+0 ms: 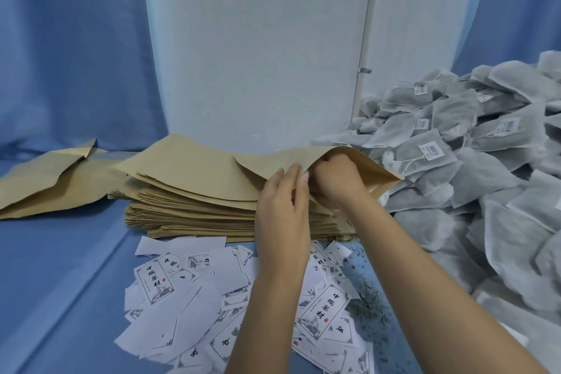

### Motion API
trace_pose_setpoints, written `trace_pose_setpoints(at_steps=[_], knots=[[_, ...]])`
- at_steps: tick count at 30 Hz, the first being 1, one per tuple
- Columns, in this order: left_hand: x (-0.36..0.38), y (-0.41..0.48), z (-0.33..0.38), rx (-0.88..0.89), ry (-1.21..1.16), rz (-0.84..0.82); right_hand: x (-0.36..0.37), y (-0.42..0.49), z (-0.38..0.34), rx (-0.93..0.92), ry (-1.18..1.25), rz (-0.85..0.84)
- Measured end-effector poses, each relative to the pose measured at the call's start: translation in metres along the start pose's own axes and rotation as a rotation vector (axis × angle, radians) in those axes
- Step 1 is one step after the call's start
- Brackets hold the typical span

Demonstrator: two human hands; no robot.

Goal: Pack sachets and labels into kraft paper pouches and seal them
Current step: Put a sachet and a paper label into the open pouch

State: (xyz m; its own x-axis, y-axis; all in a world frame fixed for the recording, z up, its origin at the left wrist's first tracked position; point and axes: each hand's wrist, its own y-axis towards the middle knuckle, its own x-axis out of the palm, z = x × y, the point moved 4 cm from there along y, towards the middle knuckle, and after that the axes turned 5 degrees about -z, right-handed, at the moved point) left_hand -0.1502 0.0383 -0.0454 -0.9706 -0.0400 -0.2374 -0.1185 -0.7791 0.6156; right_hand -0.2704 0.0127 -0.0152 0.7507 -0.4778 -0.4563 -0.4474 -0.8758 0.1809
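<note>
A thick stack of kraft paper pouches (194,209) lies in the middle of the blue table. The top pouch (273,161) is lifted at its right end, with its mouth spread. My left hand (282,206) pinches the near lip of that mouth. My right hand (337,176) reaches into the opening with curled fingers; what it holds inside is hidden. White printed labels (188,291) lie scattered in front of the stack. A big heap of grey sachets (485,161) with barcode tags fills the right side.
Two loose kraft pouches (45,179) lie at the left on the blue cloth (60,282). Green herb crumbs (367,304) are strewn near the labels. A white wall panel (258,39) and blue curtains stand behind the table.
</note>
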Motion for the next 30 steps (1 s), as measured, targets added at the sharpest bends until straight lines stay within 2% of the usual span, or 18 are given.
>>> trace_pose_setpoints(at_steps=[3, 5, 8, 10, 11, 14, 15, 16, 18, 21, 23, 26, 27, 30], knots=[[-0.001, 0.002, -0.005, 0.003, -0.082, 0.032, -0.007, -0.006, -0.002, -0.030, 0.103, 0.105], [-0.003, 0.000, -0.005, -0.001, -0.153, 0.088, -0.003, -0.004, -0.002, 0.000, 0.190, 0.076], [-0.002, -0.003, -0.004, 0.045, -0.166, 0.114, 0.004, 0.001, 0.001, 0.011, 0.083, -0.019], [-0.001, -0.003, -0.004, 0.043, -0.188, 0.114, 0.005, 0.001, 0.005, -0.064, 0.048, -0.016], [-0.001, -0.003, -0.004, 0.030, -0.210, 0.105, 0.004, -0.003, 0.006, -0.096, 0.078, 0.020], [-0.001, 0.000, -0.009, -0.009, -0.261, 0.048, -0.009, -0.028, 0.009, -0.259, 0.148, 0.280], [-0.002, 0.001, -0.011, -0.022, -0.271, 0.040, -0.012, -0.036, 0.009, -0.311, 0.212, 0.282], [-0.003, 0.002, -0.013, -0.050, -0.280, 0.040, -0.013, -0.043, 0.009, -0.336, 0.280, 0.207], [-0.005, 0.003, -0.018, -0.112, -0.308, 0.066, -0.009, -0.051, 0.010, -0.302, 0.311, -0.107], [-0.009, 0.004, -0.024, -0.179, -0.366, 0.125, 0.004, -0.057, 0.022, -0.085, -0.042, -0.573], [-0.012, 0.004, -0.027, -0.190, -0.364, 0.158, 0.012, -0.056, 0.037, 0.049, -0.276, -0.669], [-0.014, 0.005, -0.029, -0.193, -0.351, 0.179, 0.024, -0.045, 0.060, 0.005, -0.722, -0.523], [-0.014, 0.005, -0.029, -0.195, -0.356, 0.185, 0.028, -0.042, 0.066, -0.001, -0.784, -0.456], [-0.014, 0.004, -0.030, -0.203, -0.367, 0.199, 0.034, -0.039, 0.078, 0.036, -0.765, -0.321]])
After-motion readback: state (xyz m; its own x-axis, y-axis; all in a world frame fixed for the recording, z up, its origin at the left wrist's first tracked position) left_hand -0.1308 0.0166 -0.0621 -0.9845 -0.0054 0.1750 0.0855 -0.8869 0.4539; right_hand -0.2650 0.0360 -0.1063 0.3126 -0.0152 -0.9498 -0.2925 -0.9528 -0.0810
